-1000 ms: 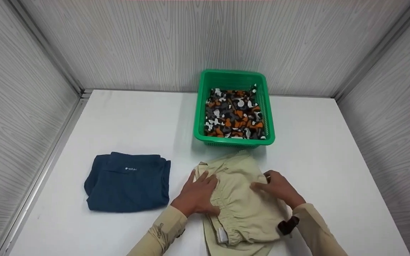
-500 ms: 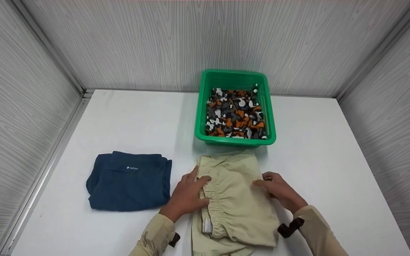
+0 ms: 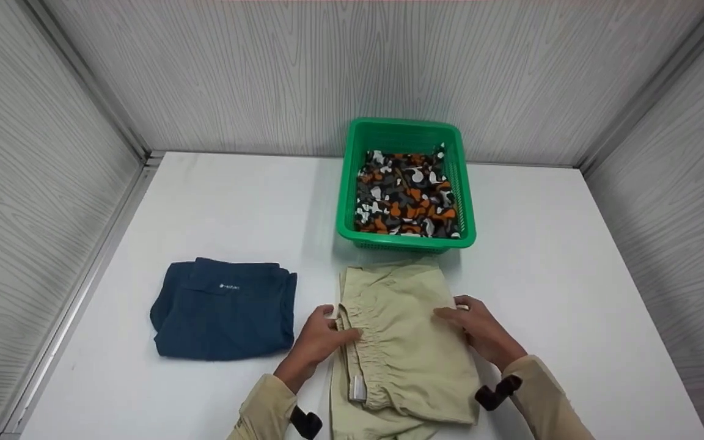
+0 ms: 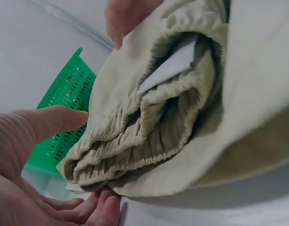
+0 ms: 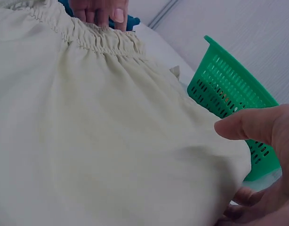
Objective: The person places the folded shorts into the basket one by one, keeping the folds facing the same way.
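Note:
Folded beige trousers [image 3: 416, 348] with a gathered elastic waistband and a white label lie before me on the white table. At the waistband edge, my left hand [image 3: 317, 338] grips the cloth, thumb above and fingers tucked low at the fold. Across from it, my right hand [image 3: 477, 324] holds the opposite side edge, its thumb on top and its fingers under the cloth. From the left wrist view, the waistband layers [image 4: 130, 136] gape apart, showing the label inside. The right thumb [image 5: 243, 125] lies over the cloth in the right wrist view.
A green plastic basket [image 3: 344, 201] stands behind the trousers, close to their far end. Inside it lies a camouflage-print cloth [image 3: 410, 195] in black, orange and white. A folded navy garment [image 3: 223, 318] is on the left. Wood-grain panels [image 3: 254, 73] enclose the table.
The trousers have shifted left and been straightened. My left hand has gone from lying spread on the waistband to gripping its edge; the right hand stays at the side edge.

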`<state>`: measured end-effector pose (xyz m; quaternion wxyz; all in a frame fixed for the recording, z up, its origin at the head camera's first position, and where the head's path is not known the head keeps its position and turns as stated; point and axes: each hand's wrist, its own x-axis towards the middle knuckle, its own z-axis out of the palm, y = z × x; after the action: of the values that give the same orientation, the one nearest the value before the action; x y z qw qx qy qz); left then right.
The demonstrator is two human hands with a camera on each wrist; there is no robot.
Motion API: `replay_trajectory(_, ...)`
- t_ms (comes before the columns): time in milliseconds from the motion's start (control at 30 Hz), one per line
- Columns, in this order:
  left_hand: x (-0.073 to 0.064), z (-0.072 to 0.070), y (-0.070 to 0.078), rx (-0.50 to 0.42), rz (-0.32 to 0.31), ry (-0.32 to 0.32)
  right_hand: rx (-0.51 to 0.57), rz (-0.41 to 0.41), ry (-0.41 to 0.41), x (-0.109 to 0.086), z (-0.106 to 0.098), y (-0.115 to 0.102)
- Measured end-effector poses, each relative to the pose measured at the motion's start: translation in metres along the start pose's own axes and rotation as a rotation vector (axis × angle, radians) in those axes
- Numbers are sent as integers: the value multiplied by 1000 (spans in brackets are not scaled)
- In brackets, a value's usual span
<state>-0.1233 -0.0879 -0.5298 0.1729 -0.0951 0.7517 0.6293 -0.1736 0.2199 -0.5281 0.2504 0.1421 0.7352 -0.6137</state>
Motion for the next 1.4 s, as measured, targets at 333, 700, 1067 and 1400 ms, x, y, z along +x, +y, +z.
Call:
replay_trajectory(333,3,7,2,-91,87,-159,170,-25,-134,3,7,11)
replay_trajectory(700,-9,11,9,-81,79,-189,122,-121,-193,-1,3,15)
replay_trajectory(1067,-4,13,4,-136,19,-130,106,-89,-159,0,4,21)
replay_trajectory(1400,-18,27,0,-100,88,-40,138,-57,-138,1,4,20)
